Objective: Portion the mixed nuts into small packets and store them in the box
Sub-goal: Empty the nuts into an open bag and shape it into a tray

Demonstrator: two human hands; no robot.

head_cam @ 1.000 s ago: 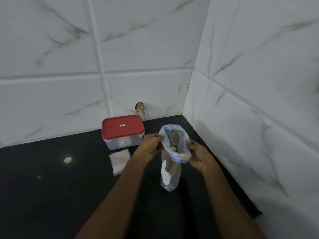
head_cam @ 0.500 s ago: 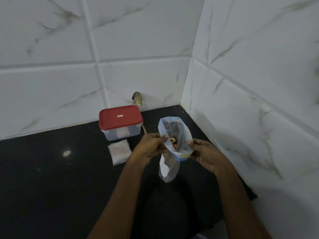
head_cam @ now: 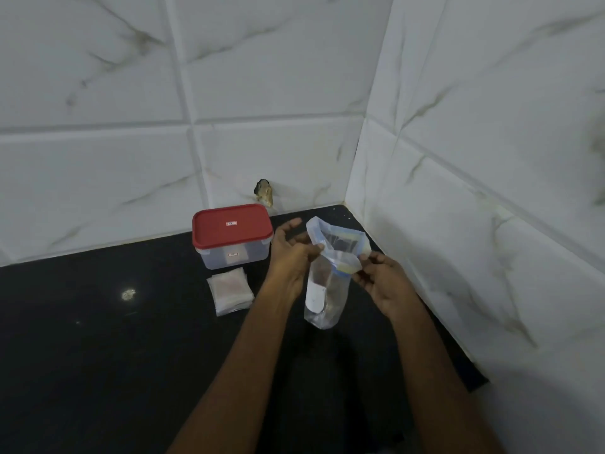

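A clear zip bag of mixed nuts (head_cam: 327, 283) with a blue zip edge and a white label stands on the black counter (head_cam: 98, 339), its mouth spread wide. My left hand (head_cam: 291, 257) pinches the mouth's left rim, with the other fingers partly extended behind the bag. My right hand (head_cam: 379, 280) pinches the rim's right front corner. A clear box with a red lid (head_cam: 232, 235), closed, sits to the left near the back wall. A stack of small clear packets (head_cam: 230, 291) lies in front of the box.
White marble-look tiled walls meet in a corner right behind the bag. A small brownish fitting (head_cam: 264, 195) sticks out of the back wall above the box. The counter's right edge ends near the right wall.
The bag's mouth has been pulled wider and folded down at the front. My left hand's fingers have loosened and spread. The view has tilted down slightly.
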